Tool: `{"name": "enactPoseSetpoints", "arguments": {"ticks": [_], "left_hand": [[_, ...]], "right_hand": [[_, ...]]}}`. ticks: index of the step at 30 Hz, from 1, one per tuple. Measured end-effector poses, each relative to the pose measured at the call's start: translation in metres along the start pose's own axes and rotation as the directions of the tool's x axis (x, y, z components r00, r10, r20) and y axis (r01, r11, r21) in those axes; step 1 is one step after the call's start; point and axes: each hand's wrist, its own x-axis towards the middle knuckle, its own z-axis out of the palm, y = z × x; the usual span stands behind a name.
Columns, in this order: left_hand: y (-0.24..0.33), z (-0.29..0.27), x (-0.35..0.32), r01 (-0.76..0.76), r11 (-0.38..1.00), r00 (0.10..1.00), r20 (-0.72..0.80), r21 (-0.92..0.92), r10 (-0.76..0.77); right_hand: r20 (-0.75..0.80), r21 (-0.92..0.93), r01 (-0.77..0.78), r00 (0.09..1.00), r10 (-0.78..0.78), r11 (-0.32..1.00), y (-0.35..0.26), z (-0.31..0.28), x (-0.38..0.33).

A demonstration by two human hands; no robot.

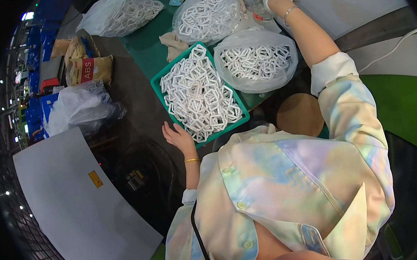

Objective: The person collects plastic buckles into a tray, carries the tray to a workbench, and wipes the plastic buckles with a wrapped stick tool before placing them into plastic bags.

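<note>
My left hand (179,139) is open at the near left corner of a green tray (159,90), its fingers spread beside the rim. White plastic links (199,94), shaped like angular rings, fill the tray in a loose heap. My right arm stretches to the far right of the table. Something white covers part of my right hand (281,4), and its fingers are hidden. Closest to that hand is a clear container (261,14). Similar white links lie in an open clear bag (257,61) right of the tray and in another bag (208,16) behind it.
A third bag of links (120,13) sits at the far left of the green table (142,47). Brown sacks (89,66) and crumpled clear plastic (83,107) stand to the left. A grey machine panel (78,202) is at lower left; a round brown stool (300,116) stands below the table edge.
</note>
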Motion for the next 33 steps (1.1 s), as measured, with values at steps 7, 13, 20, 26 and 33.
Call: {"name": "enactPoseSetpoints", "arguments": {"ticks": [7,13,20,26,33], "left_hand": [[-0.071,0.033,0.012,0.294,0.867,0.95,0.225,-0.402,-0.217],[-0.068,0.027,0.044,-0.012,0.994,0.957,0.285,-0.113,0.044],[-0.066,0.021,0.072,0.086,0.974,0.887,0.462,-0.208,0.02],[-0.037,0.007,0.087,0.084,0.946,0.915,0.4,-0.313,0.051],[0.026,-0.008,0.101,-0.338,0.897,0.927,0.064,-0.284,0.37]], "right_hand": [[-0.009,-0.029,0.02,1.0,-0.02,0.999,0.003,-0.012,0.001],[0.122,0.159,-0.144,0.985,0.125,0.977,-0.018,-0.055,-0.059],[-0.011,-0.1,-0.212,0.977,0.212,0.972,-0.006,-0.049,-0.067],[-0.084,0.044,-0.326,0.941,0.328,0.944,-0.008,-0.038,-0.077],[-0.058,0.134,-0.337,0.936,0.347,0.932,0.005,-0.01,-0.091]]}}
